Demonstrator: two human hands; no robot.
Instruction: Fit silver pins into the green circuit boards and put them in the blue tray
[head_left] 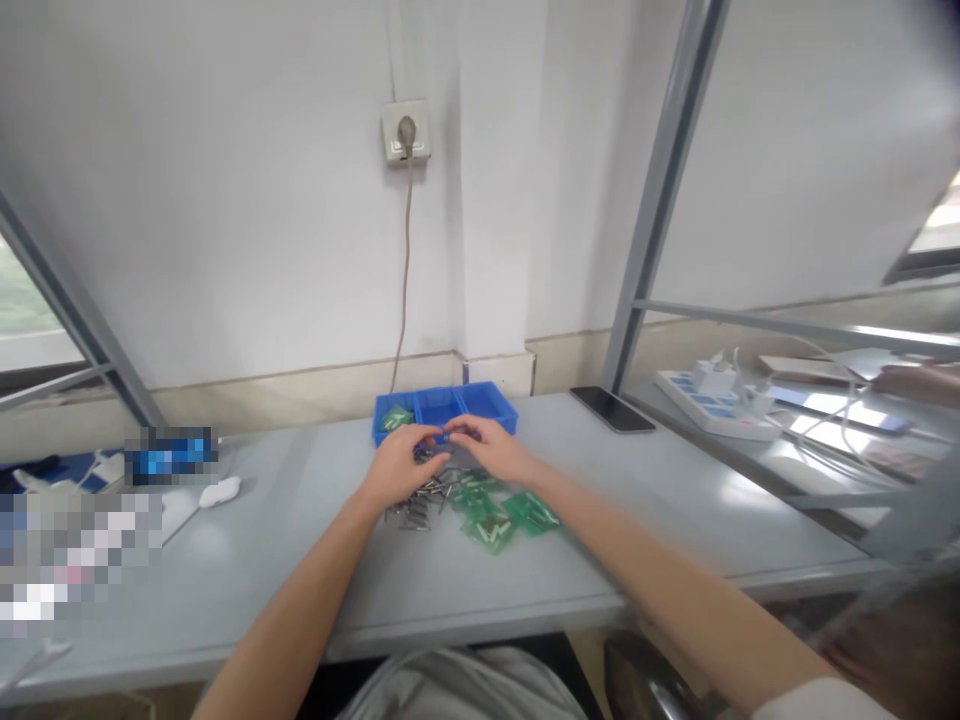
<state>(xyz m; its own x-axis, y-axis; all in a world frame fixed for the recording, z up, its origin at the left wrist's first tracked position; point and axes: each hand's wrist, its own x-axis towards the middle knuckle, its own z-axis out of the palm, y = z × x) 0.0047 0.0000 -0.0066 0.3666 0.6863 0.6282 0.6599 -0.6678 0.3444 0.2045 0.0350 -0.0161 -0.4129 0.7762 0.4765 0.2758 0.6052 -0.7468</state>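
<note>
My left hand [403,465] hovers over a loose pile of small metal pins [420,505], its thumb apart from its curled fingers. Close against its fingertips is my right hand [495,450], with thumb and forefinger pinched together. Whatever lies in that pinch is too small to make out. Just behind both hands stands a blue divided tray [491,400]; its left compartment holds a green packet [396,418]. Several green transparent bags [491,525] with small pale pieces inside lie below my right hand, beside the pins.
A dark phone [611,408] lies at the table's back right. Farther right, beyond the metal frame post [660,200], sits a white power strip [712,405] with plugs and cables. A white object with a cable [220,491] rests on the left. A cord [406,270] hangs behind the tray.
</note>
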